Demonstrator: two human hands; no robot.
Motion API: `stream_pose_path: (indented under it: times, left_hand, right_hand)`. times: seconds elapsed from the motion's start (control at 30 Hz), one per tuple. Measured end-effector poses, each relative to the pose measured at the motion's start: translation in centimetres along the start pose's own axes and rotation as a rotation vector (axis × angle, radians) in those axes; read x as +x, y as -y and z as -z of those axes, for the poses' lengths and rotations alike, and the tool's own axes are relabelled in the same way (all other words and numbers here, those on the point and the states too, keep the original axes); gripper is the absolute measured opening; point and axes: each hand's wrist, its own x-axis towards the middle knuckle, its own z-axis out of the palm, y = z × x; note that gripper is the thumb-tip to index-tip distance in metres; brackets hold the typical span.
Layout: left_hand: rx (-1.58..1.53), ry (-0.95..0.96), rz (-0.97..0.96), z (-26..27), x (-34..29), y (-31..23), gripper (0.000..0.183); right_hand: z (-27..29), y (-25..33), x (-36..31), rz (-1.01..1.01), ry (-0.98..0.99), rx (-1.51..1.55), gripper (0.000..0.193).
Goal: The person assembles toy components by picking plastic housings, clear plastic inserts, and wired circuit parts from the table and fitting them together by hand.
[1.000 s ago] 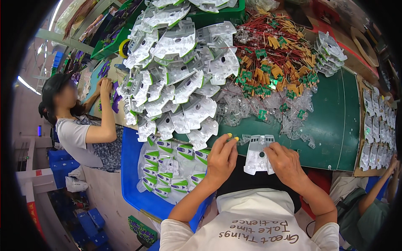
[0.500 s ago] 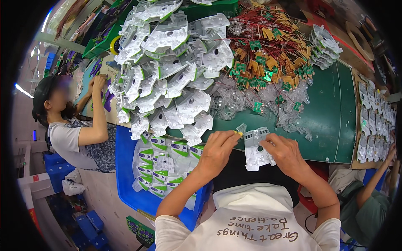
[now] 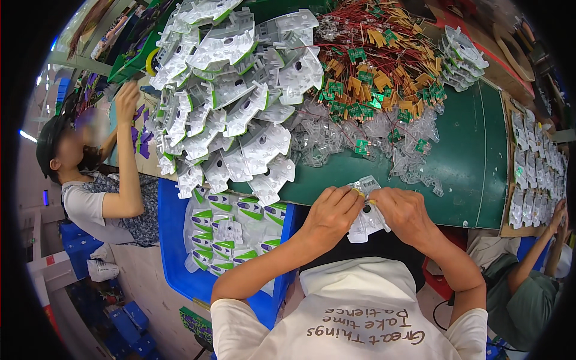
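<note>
A white-grey plastic shell point(image 3: 363, 228) hangs in front of me at the table's near edge, its lower part showing below my fingers. My right hand point(image 3: 403, 216) is closed on its right side. My left hand point(image 3: 332, 217) is pinched over the upper half, fingertips meeting those of the right; the small clear plastic piece seen in it earlier is hidden by the fingers. A bit of yellow shows at the fingertips. Beyond lie a heap of clear plastic pieces point(image 3: 321, 141) and a tangle of green circuit boards with red wires point(image 3: 363, 78).
A tall stack of similar shells point(image 3: 231, 114) rises at the left on the green table point(image 3: 462, 144). Under it stands a blue bin point(image 3: 170, 240) with white-green parts. A smaller shell stack point(image 3: 462, 57) sits far right, near a board of shells point(image 3: 528, 174). Co-workers sit both sides.
My left hand has moved right with the clear piece, onto the shell. The right hand's fingers have closed in beside it. The co-worker at the left has raised a hand.
</note>
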Motion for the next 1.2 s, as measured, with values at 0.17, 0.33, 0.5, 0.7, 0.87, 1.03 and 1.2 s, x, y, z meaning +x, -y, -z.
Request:
stream_pose_path:
  times: [0.17, 0.33, 0.5, 0.7, 0.87, 1.03, 1.2]
  left_hand:
    - [-0.112, -0.114, 0.023, -1.1, -0.2, 0.4, 0.033]
    - [-0.368, -0.299, 0.244, -2.5, -1.0, -0.1, 0.049]
    - [-0.464, -0.194, 0.163, -2.1, -0.1, 0.7, 0.062]
    - [-0.440, -0.058, 0.070, -1.6, 0.3, 1.3, 0.057]
    - [-0.362, 0.032, 0.026, -1.1, 0.4, 1.2, 0.059]
    - [-0.310, 0.120, 0.032, -0.3, 0.6, 0.8, 0.069]
    - [-0.306, 0.136, 0.072, -0.6, 0.4, 0.5, 0.081]
  right_hand:
    - [0.8, 0.4, 0.1, -0.201, -0.021, 0.056, 0.013]
    - [2.2, 1.1, -1.1, -0.169, 0.053, 0.080, 0.028]
    - [2.4, 1.5, -1.5, -0.182, 0.084, 0.068, 0.040]
    - [2.4, 1.2, -1.0, -0.241, 0.126, 0.062, 0.030]
    - [2.7, 1.5, -0.5, -0.195, 0.085, 0.081, 0.020]
    - [4.9, 2.1, -0.9, -0.360, -0.011, 0.577, 0.023]
    - [3.6, 3.2, -2.7, -0.264, 0.020, 0.342, 0.026]
